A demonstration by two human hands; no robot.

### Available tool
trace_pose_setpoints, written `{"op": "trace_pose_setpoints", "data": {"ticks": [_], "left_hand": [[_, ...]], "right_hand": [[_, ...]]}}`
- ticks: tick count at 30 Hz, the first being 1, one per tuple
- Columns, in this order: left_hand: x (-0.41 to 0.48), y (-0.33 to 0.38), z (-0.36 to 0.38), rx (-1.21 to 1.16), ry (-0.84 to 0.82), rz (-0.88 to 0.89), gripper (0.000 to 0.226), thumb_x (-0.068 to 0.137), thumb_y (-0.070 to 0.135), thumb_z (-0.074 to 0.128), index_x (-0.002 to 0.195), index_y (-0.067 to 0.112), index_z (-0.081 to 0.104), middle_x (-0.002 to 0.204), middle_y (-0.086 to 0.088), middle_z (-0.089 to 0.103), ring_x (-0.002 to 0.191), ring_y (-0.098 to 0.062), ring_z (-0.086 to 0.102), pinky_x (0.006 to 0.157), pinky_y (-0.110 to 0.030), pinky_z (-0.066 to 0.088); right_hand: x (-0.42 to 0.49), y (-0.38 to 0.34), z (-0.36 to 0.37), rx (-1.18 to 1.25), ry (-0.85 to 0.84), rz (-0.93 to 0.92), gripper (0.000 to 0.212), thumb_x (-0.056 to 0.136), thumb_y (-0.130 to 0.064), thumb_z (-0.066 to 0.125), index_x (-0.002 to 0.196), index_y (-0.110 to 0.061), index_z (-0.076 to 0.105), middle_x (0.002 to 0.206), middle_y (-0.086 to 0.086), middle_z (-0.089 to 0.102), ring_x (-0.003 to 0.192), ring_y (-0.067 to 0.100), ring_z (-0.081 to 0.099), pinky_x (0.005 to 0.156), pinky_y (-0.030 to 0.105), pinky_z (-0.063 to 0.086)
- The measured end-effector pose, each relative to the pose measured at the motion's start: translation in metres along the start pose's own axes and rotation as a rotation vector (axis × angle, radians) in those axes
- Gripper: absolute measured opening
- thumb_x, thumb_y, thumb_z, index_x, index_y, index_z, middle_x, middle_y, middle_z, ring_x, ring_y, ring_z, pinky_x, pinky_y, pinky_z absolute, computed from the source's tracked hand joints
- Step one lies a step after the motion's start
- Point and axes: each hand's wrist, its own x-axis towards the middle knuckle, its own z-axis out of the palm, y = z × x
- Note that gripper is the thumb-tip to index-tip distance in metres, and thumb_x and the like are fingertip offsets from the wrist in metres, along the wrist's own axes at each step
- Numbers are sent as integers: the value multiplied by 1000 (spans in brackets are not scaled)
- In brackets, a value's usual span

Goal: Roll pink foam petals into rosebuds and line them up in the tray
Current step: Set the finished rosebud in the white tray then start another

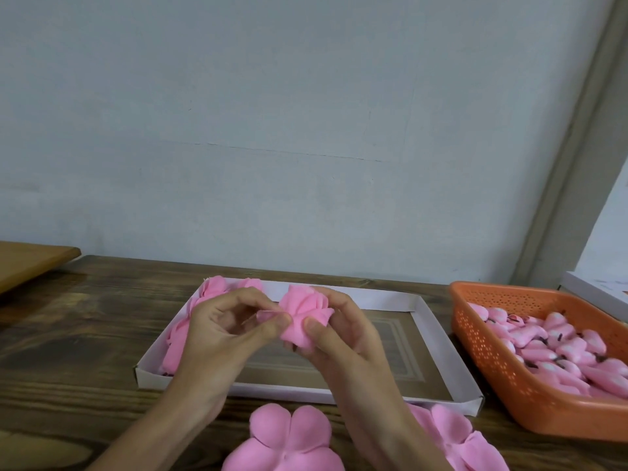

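Note:
A half-rolled pink foam rosebud is held above the white cardboard tray. My right hand grips the bud from the right, thumb on its front. My left hand pinches a petal edge at the bud's left side. Several finished pink rosebuds lie in a column along the tray's left side, partly hidden behind my left hand. Flat pink foam petal pieces lie on the table in front of the tray, with more foam petal pieces to the right under my right forearm.
An orange perforated plastic basket at the right holds several small pink buds with dark stems. A white box edge sits behind it. The dark wooden table meets a pale wall; a lighter wooden board lies at far left.

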Motion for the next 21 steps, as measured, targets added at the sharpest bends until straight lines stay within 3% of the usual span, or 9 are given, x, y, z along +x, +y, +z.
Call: {"op": "trace_pose_setpoints", "data": {"ticks": [5, 9, 13, 17, 21], "left_hand": [[-5, 0, 6, -115, 38, -105, 23, 61, 29, 86, 76, 18, 74, 89, 2, 67, 88, -16, 63, 76, -29, 55], [-7, 4, 8, -130, -10, -143, 53, 67, 33, 87, 117, 28, 72, 106, -5, 67, 100, -21, 65, 80, -39, 58], [-8, 6, 6, -53, -149, -183, 84, 63, 60, 91, 136, 31, 64, 129, -6, 67, 118, -28, 66, 86, -40, 58], [-11, 7, 7, -31, -289, -229, 91, 60, 67, 89, 136, 23, 65, 138, -7, 65, 130, -29, 61, 100, -47, 55], [-15, 7, 12, -60, -279, -255, 83, 55, 54, 97, 127, 23, 70, 130, -14, 69, 124, -36, 64, 100, -55, 54]], "right_hand": [[1, 4, 8, 274, 7, 143, 34, 91, -9, 67, 124, -17, 68, 120, 25, 71, 107, 31, 73, 81, 33, 60], [1, 5, 9, 345, -22, 154, 36, 90, -7, 67, 126, -10, 62, 123, 29, 70, 107, 31, 73, 79, 34, 60], [0, 3, 8, 346, -79, 140, 38, 93, -6, 65, 130, -3, 56, 128, 30, 67, 114, 32, 71, 85, 37, 60], [-1, 5, 10, 275, -104, 105, 29, 94, -4, 65, 122, -8, 61, 120, 26, 70, 111, 32, 70, 90, 36, 58], [-2, 9, 9, 94, -102, 14, 25, 96, -8, 68, 117, -11, 58, 120, 20, 71, 113, 28, 68, 91, 34, 55]]}}
